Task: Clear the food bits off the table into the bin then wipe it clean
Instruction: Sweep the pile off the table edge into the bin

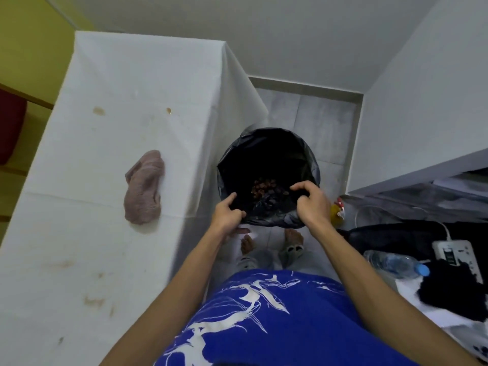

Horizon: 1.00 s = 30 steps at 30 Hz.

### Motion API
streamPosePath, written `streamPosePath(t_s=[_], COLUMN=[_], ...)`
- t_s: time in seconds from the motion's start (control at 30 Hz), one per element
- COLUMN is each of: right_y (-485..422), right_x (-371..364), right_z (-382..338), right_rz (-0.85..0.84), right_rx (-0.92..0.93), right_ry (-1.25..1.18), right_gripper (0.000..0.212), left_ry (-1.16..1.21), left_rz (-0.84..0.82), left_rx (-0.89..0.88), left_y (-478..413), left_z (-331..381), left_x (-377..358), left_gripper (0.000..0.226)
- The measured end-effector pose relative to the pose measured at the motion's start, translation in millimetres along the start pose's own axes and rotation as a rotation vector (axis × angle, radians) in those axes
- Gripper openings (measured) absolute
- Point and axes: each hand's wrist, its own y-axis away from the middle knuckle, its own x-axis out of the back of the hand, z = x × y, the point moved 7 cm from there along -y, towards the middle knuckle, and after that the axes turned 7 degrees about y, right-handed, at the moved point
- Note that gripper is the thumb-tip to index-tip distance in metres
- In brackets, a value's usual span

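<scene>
A person in a blue shirt with white markings stands over a round bin lined with a black plastic bag, both hands at its near rim. The left hand pinches the bag's edge, its grip clamped on the plastic; the right hand curls over the opposite side of the near rim, its grip likewise closed on the liner. A heap of small brown food bits lies inside the bin, between the two hands. The bin sits on the grey tiled floor, just beside the worktop covered in a white cloth. A crumpled pinkish-grey rag rests on that worktop, well apart from the hands. Brownish stains mark the cloth both beyond the rag and nearer the person. To the right lie a clear plastic water bottle with a blue cap and a white power strip.
</scene>
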Motion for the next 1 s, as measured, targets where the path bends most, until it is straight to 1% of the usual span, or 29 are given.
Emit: streamPosePath(t_s=[0.17,0.37,0.57,0.73,0.87,1.0], right_y=[-18.9,-63.4,-128.3,-198.9,-248.5,-295.8], right_x=[1.9,-9.9,-58.9,-107.3,-144.5,-185.6], right_z=[25.4,64.8,89.4,106.8,123.5,150.5], right_rz=[-0.016,-0.055,-0.132,-0.17,-0.232,-0.249], right_rx=[-0.05,-0.143,-0.178,-0.164,-0.088,-0.09], right_ry=[0.012,0.096,0.089,0.149,0.232,0.249], right_gripper=[0.046,0.046,0.049,0.053,0.054,0.055], left_ry=[-0.097,-0.103,-0.081,-0.04,-0.037,-0.02], left_rz=[0.039,0.088,0.14,0.2,0.205,0.195], left_rx=[-0.07,-0.037,0.007,0.034,0.079,0.116], left_y=[-26.9,-62.8,-145.8,-234.4,-291.2,-350.5], left_z=[9.7,13.3,1.9,-30.5,-55.0,-84.1], left_x=[-18.5,-42.1,-53.8,-58.0,-66.6,-79.8], left_gripper=[0.073,0.07,0.073,0.075,0.075,0.072])
